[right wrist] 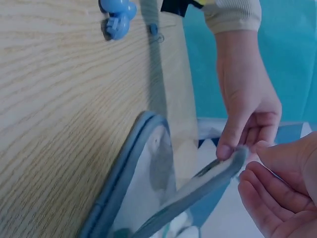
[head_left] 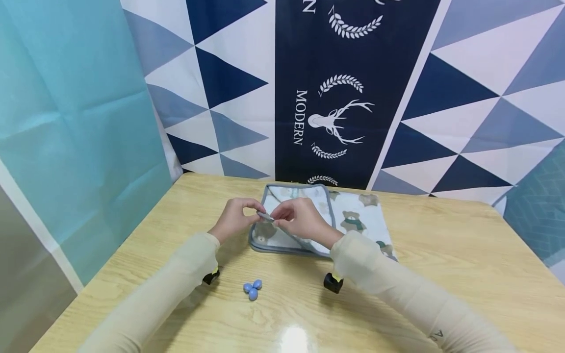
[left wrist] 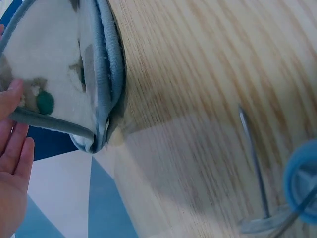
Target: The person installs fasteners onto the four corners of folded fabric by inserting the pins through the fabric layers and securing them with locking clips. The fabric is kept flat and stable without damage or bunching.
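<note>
A white bear-print blanket [head_left: 357,215] with grey-blue edging [left wrist: 116,64] lies folded on the table. One corner of its top layer [right wrist: 198,191] is lifted. My left hand [head_left: 236,218] pinches this raised corner between thumb and fingers. Opposite it, my right hand [head_left: 304,220] has its thumb and fingertips closed at the same corner, as the right wrist view also shows the hand [right wrist: 285,186] meeting the left hand [right wrist: 250,94] there. Nearer the front lie three small blue oval pieces [head_left: 253,294]. A thin metal pin [left wrist: 255,163] shows beside a blue round piece [left wrist: 297,168] in the left wrist view.
The wood-grain table [head_left: 441,279] runs back to a hanging patterned cloth [head_left: 238,98] with triangles and a dark deer panel. A teal curtain [head_left: 88,98] hangs along the left. Black wrist-camera mounts [head_left: 333,283] hang below both sleeves.
</note>
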A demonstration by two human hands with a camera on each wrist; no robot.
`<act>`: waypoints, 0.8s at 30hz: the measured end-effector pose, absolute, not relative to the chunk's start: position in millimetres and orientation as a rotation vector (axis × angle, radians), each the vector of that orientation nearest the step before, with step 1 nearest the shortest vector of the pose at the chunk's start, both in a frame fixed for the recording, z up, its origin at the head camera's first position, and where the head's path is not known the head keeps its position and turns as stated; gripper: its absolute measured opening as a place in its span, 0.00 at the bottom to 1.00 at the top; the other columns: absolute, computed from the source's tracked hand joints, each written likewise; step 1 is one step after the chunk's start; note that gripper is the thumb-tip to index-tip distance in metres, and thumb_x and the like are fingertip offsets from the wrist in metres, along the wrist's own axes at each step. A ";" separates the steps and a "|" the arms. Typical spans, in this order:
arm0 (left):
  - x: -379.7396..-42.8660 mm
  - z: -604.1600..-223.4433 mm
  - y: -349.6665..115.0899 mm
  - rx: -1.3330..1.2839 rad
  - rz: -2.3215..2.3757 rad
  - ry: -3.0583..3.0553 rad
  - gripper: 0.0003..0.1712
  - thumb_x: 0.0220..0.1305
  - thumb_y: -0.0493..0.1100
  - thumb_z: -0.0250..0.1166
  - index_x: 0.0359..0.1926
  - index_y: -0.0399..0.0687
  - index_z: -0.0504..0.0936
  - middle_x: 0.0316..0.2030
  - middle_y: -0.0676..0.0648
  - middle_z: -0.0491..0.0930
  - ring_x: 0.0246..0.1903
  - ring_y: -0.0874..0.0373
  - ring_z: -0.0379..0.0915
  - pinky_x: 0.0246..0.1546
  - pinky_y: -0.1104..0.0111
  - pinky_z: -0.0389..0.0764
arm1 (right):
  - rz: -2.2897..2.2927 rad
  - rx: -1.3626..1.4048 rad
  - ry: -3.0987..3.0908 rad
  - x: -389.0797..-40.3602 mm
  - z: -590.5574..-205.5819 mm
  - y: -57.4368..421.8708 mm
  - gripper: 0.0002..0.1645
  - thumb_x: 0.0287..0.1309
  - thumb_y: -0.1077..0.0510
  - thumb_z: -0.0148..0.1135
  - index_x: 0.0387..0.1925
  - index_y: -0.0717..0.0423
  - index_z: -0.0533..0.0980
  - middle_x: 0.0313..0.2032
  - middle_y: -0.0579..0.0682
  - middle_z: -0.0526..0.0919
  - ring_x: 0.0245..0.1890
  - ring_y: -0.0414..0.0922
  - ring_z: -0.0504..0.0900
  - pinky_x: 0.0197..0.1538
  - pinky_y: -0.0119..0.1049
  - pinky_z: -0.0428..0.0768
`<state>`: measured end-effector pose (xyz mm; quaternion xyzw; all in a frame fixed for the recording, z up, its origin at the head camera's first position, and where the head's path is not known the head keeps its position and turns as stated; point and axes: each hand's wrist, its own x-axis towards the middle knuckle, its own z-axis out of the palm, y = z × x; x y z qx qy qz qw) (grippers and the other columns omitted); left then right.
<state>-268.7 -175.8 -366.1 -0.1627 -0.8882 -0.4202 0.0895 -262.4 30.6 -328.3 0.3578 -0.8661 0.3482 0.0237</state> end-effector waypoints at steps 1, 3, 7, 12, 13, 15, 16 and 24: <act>-269.4 -365.2 -176.5 -0.485 -1.255 -2.633 0.06 0.55 0.33 0.69 0.35 0.45 0.87 0.40 0.45 0.87 0.49 0.50 0.80 0.59 0.53 0.77 | 1.079 1.129 -2.672 -261.3 -326.6 30.1 0.06 0.52 0.63 0.69 0.35 0.56 0.85 0.31 0.50 0.89 0.28 0.38 0.85 0.36 0.27 0.83; -270.2 -364.0 -177.7 -0.498 -1.245 -2.621 0.07 0.55 0.32 0.70 0.35 0.44 0.87 0.40 0.45 0.87 0.48 0.51 0.81 0.58 0.53 0.78 | 1.066 1.191 -2.649 -257.7 -325.2 28.9 0.07 0.52 0.63 0.70 0.35 0.57 0.84 0.32 0.50 0.89 0.28 0.38 0.85 0.37 0.26 0.83; -269.4 -364.7 -177.8 -0.506 -1.229 -2.622 0.07 0.54 0.32 0.69 0.35 0.44 0.87 0.40 0.45 0.87 0.48 0.50 0.81 0.57 0.53 0.78 | 1.015 1.303 -2.668 -242.7 -327.6 25.2 0.07 0.51 0.64 0.69 0.35 0.58 0.84 0.33 0.51 0.89 0.30 0.38 0.85 0.36 0.27 0.83; -267.4 -365.0 -176.0 -0.493 -1.223 -2.622 0.06 0.54 0.32 0.70 0.34 0.44 0.87 0.39 0.45 0.88 0.48 0.50 0.81 0.56 0.53 0.79 | 0.805 1.600 -2.608 -224.4 -335.9 21.9 0.09 0.51 0.65 0.69 0.37 0.60 0.84 0.35 0.52 0.89 0.34 0.41 0.86 0.40 0.27 0.83; -267.5 -364.5 -176.1 -0.497 -1.217 -2.618 0.06 0.54 0.33 0.70 0.34 0.45 0.87 0.39 0.45 0.88 0.47 0.50 0.82 0.56 0.54 0.79 | 0.762 1.667 -2.585 -221.9 -337.4 21.3 0.10 0.50 0.64 0.70 0.38 0.60 0.84 0.36 0.52 0.89 0.35 0.41 0.85 0.41 0.25 0.82; -267.7 -363.5 -176.3 -0.508 -1.207 -2.606 0.06 0.53 0.33 0.71 0.34 0.45 0.87 0.38 0.45 0.88 0.47 0.50 0.82 0.55 0.54 0.79 | 0.673 1.763 -2.556 -216.6 -339.8 19.3 0.11 0.50 0.62 0.71 0.39 0.58 0.84 0.36 0.51 0.88 0.36 0.41 0.85 0.42 0.22 0.80; -267.8 -363.3 -176.4 -0.514 -1.202 -2.601 0.06 0.53 0.33 0.71 0.34 0.45 0.87 0.38 0.45 0.88 0.47 0.50 0.82 0.55 0.54 0.80 | 0.639 1.794 -2.556 -213.8 -341.0 18.1 0.12 0.50 0.62 0.71 0.39 0.58 0.84 0.37 0.50 0.88 0.36 0.40 0.84 0.42 0.21 0.80; -265.5 -363.9 -175.3 -0.486 -1.199 -2.609 0.05 0.53 0.34 0.71 0.33 0.45 0.88 0.38 0.45 0.88 0.48 0.50 0.82 0.56 0.55 0.79 | 0.530 1.868 -2.573 -200.3 -358.6 7.7 0.05 0.49 0.60 0.71 0.31 0.54 0.85 0.28 0.43 0.87 0.28 0.33 0.80 0.35 0.14 0.73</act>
